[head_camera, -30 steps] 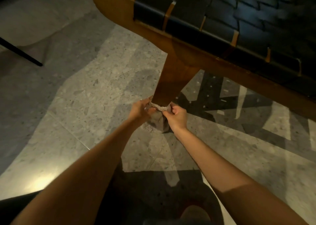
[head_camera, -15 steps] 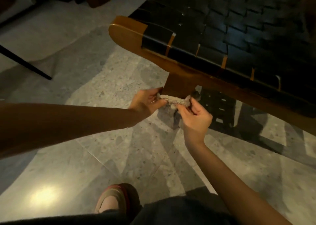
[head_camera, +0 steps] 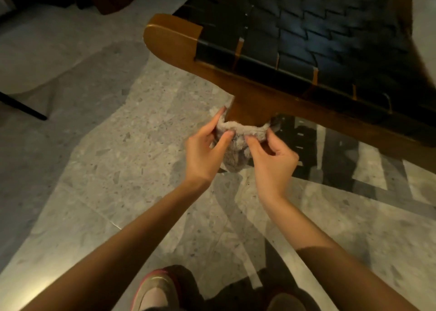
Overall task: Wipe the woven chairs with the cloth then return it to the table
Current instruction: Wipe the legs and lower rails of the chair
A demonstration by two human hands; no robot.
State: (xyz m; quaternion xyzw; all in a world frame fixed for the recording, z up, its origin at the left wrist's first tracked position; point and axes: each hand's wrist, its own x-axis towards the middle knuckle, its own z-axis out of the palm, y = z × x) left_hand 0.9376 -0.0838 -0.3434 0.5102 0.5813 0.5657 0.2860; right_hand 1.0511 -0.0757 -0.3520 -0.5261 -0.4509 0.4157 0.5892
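A chair with a black woven seat (head_camera: 306,39) and a brown wooden frame (head_camera: 174,39) fills the upper right. Its wooden leg (head_camera: 250,110) drops from the front rail. A fluffy grey cloth (head_camera: 236,145) is stretched around the near side of that leg, high up under the rail. My left hand (head_camera: 205,150) pinches the cloth's left end and my right hand (head_camera: 271,162) pinches its right end. The lower part of the leg is hidden behind the cloth and my hands.
The floor is pale speckled stone tile (head_camera: 118,169) with the chair's shadow on it. A thin black leg (head_camera: 21,107) of other furniture slants in at the left edge. My shoes (head_camera: 155,289) show at the bottom. Dark furniture stands at the top left.
Both hands have slid the cloth up the chair leg from near the floor to just under the seat rail. The view has lifted, so more of the woven seat shows.
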